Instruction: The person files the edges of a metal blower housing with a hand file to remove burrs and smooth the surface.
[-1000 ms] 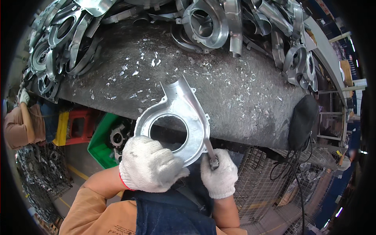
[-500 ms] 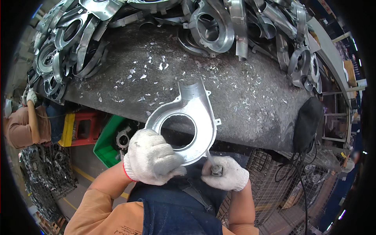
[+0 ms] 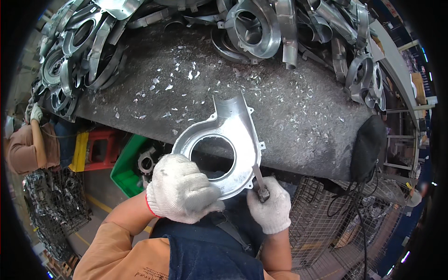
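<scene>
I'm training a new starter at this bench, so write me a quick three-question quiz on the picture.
1. Which hand grips the blade-like tool?
2. Fill in: the left hand holds a silvery housing with a large round ____.
3. True or false: in the picture, the green crate appears to the left of the silvery housing.

Key: 1. The right hand. 2. Opening. 3. True.
</scene>
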The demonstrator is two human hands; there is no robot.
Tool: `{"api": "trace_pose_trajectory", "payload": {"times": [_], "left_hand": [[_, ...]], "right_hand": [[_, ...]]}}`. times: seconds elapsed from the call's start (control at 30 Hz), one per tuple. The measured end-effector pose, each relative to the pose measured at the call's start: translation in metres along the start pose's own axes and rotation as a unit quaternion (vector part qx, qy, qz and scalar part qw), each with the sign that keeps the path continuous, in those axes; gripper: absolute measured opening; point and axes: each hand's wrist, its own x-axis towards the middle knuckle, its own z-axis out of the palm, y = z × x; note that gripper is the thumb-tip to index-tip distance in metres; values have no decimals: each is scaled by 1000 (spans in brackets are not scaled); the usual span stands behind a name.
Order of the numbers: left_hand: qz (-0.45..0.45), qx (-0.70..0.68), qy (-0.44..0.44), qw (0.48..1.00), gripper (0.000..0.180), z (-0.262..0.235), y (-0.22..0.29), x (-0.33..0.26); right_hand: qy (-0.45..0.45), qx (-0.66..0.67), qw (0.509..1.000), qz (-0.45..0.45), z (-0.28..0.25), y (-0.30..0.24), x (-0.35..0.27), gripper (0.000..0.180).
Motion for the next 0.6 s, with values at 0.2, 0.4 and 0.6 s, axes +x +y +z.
{"api": "trace_pose_trajectory", "payload": {"times": [0.2, 0.4, 0.6], "left_hand": [[3, 34, 28, 999, 24, 19, 3, 2], [-31, 22, 81, 996, 42, 45, -2, 12], [-27, 163, 65, 984, 57, 7, -34, -8]], "right_hand": [[-221, 168, 960, 20, -17, 27, 11, 19], [-164, 127, 977, 41, -8, 34, -4, 22], [-131, 115, 977, 127, -9, 43, -10, 24]]}}
